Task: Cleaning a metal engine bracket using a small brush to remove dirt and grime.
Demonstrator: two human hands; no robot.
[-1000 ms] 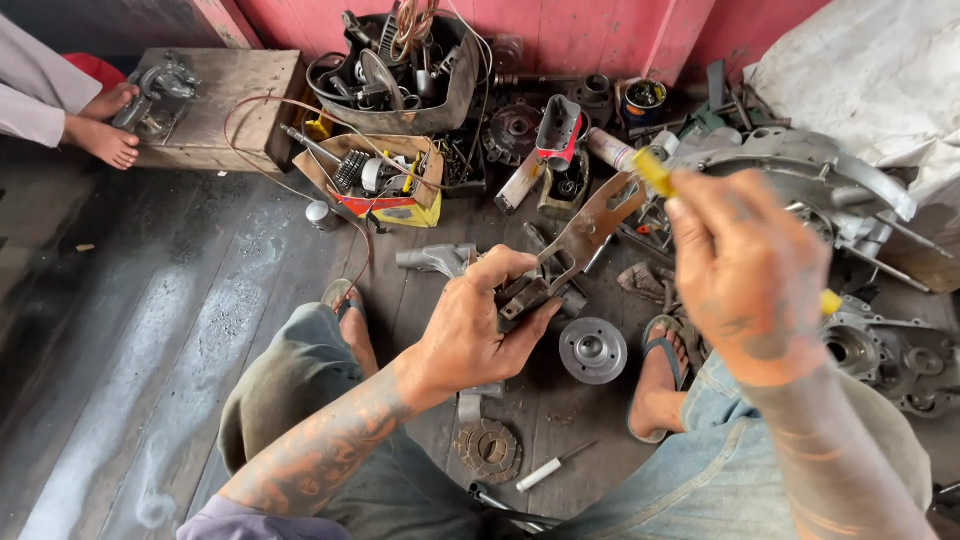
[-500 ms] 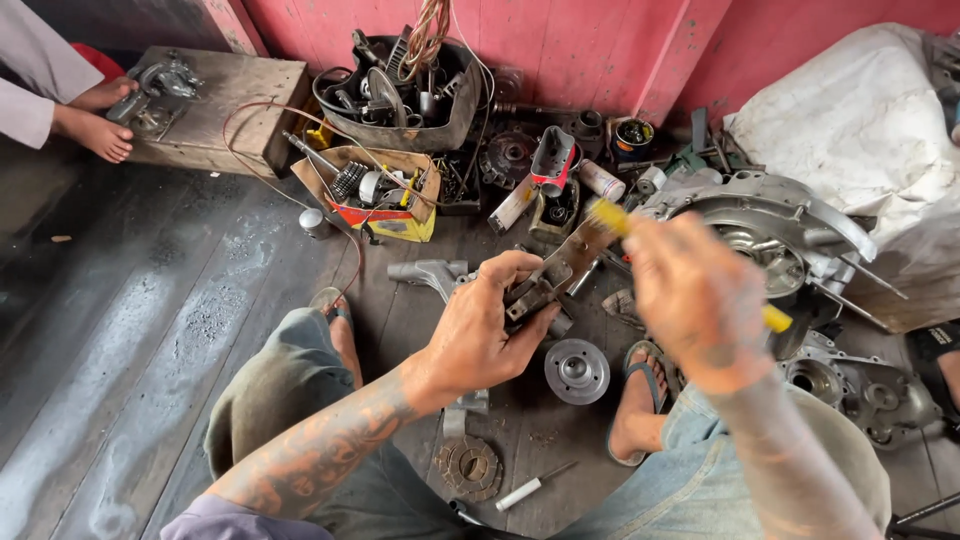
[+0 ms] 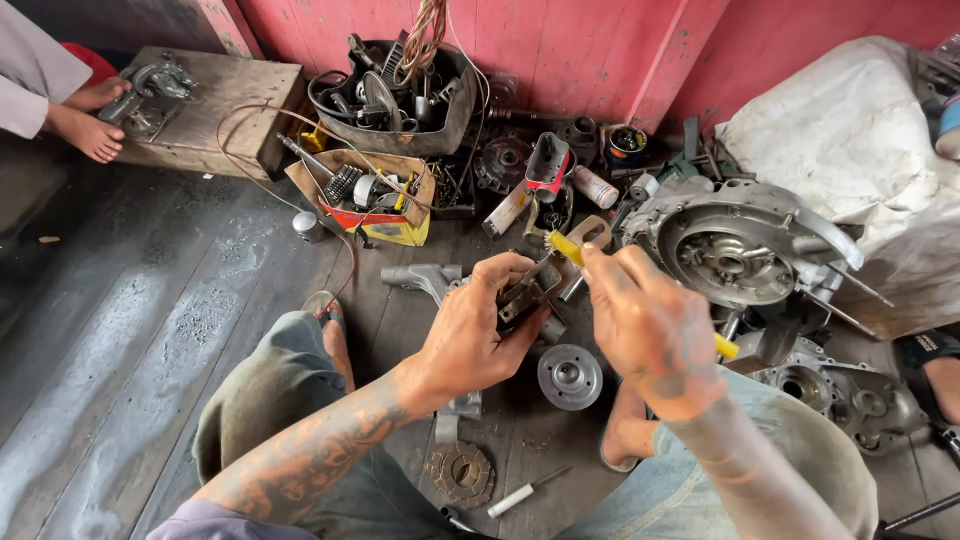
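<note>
Floor: dark planks, red wall.
Left hand: grips rusty metal part, now lower.
Right hand: clasps yellow-handled tool, drawn closer.

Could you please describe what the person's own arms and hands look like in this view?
Both arms are bare to the elbow and covered in tattoos. The left hand is gloveless and smudged with grime; the right hand is bare too, with tattoo marks across its back. A purple sleeve edge shows at the left upper arm.

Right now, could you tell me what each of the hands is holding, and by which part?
The left hand grips a rusty metal part around its lower body. The right hand holds a yellow-handled tool by mid-handle.
</note>
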